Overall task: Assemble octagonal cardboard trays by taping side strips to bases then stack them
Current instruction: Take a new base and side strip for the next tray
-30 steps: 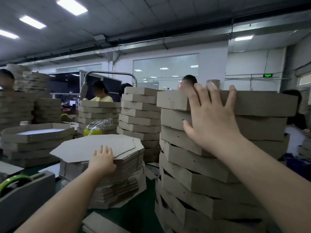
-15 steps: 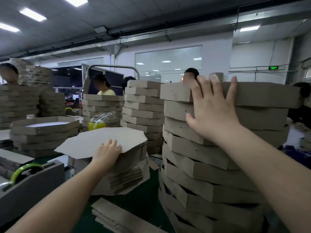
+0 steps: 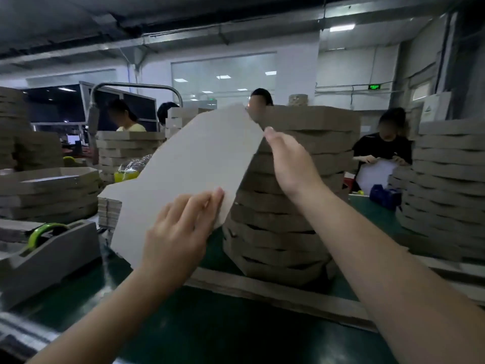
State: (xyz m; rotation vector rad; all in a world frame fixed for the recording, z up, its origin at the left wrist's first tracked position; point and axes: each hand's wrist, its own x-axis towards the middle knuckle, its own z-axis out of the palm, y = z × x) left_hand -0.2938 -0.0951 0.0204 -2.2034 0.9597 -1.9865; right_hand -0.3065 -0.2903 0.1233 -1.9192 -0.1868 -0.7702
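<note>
**While a fresh base rises from its pile: the start of a new tray**

Although many trays are already finished, the present one has scarcely begun. On the green table [image 3: 215, 327] stands a tall stack of finished trays [image 3: 301, 195], with a second stack [image 3: 446, 185] to the right; these represent the completed share of the work. The base sheet [image 3: 189, 164], a flat octagon, is held tilted in the air between the person and the central stack, above the pile of flat bases [image 3: 109, 210]. Side strips [image 3: 275, 292] lie flat on the table near the foot of the stack, and the tape dispenser [image 3: 52, 253] sits at the left, apart from both hands. Judged from this, the strip fitting, taping and stacking of this tray all remain.

The left hand [image 3: 181, 232] holds the sheet's lower right edge, fingers laid on its face. The right hand [image 3: 291, 158] meets the upper right edge; whether its grip has closed cannot be told.

Half a second earlier the sheet lay flat on the pile under the left hand, and the right hand was spread flat against the central stack.
</note>
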